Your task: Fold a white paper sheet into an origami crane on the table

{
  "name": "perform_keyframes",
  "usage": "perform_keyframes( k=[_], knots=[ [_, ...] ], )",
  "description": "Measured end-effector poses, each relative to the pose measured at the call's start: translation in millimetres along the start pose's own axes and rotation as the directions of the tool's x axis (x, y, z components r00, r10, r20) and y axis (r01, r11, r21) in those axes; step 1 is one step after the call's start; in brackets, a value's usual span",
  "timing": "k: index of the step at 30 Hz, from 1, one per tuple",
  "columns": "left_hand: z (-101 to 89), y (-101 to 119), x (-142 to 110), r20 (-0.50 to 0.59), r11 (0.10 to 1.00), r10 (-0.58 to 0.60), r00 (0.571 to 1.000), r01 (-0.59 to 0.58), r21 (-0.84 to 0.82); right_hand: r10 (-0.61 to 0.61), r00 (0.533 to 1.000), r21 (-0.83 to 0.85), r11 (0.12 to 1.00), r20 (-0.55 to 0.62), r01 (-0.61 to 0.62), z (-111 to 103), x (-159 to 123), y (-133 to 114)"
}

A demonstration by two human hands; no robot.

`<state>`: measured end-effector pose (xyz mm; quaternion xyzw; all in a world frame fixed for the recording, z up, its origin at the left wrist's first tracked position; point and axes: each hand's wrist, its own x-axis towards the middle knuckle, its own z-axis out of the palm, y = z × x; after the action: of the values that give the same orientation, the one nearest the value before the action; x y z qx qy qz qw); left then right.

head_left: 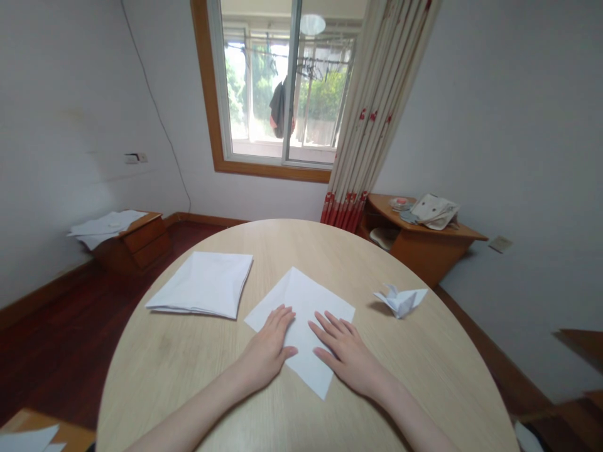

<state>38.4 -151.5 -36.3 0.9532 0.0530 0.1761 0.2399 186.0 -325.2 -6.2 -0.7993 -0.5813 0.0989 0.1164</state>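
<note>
A white square sheet of paper [301, 301] lies turned cornerwise on the round wooden table, with one corner pointing away from me. My left hand [273, 342] rests flat on its left part, fingers stretched out and thumb apart. On the right part of the sheet lies my right hand [342, 348], its fingers spread. Neither hand grips anything; both press on the paper from above. The sheet's left and right edges are partly hidden under my hands. To the right stands a folded white paper crane [399, 300], apart from my right hand.
A stack of white paper [202, 285] lies at the table's left. The round table [188, 376] has a curved edge all around. Beyond it are a small drawer cabinet [146, 242] on the left and a corner desk [419, 248] by the curtain [372, 113] on the right.
</note>
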Motion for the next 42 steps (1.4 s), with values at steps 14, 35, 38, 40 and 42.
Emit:
perform_keyframes(
  k=[14, 35, 38, 40, 42],
  knots=[
    [6.2, -12, -1, -0.126, 0.997, 0.046, 0.991, -0.053, -0.052, -0.016, 0.998, 0.027, 0.999, -0.06, 0.017, -4, -4, -1],
    [-6.6, 0, -2, -0.097, 0.961, -0.033, 0.995, 0.058, 0.27, -0.053, 0.989, 0.2, 0.979, 0.14, 0.024, -28, -13, -6],
    [-8.1, 8, -3, -0.065, 0.959, 0.01, 0.998, 0.009, 0.282, -0.039, 0.991, 0.209, 0.978, 0.13, 0.011, -27, -14, -6],
    [-10.3, 13, -4, -0.029, 0.96, 0.052, 0.998, -0.042, 0.278, -0.028, 0.991, 0.201, 0.98, 0.128, 0.002, -25, -15, -6],
    [-13.6, 18, -5, 0.01, 0.965, 0.081, 0.997, -0.081, 0.248, -0.025, 0.992, 0.204, 0.979, 0.122, -0.001, -23, -15, -6]
  ],
)
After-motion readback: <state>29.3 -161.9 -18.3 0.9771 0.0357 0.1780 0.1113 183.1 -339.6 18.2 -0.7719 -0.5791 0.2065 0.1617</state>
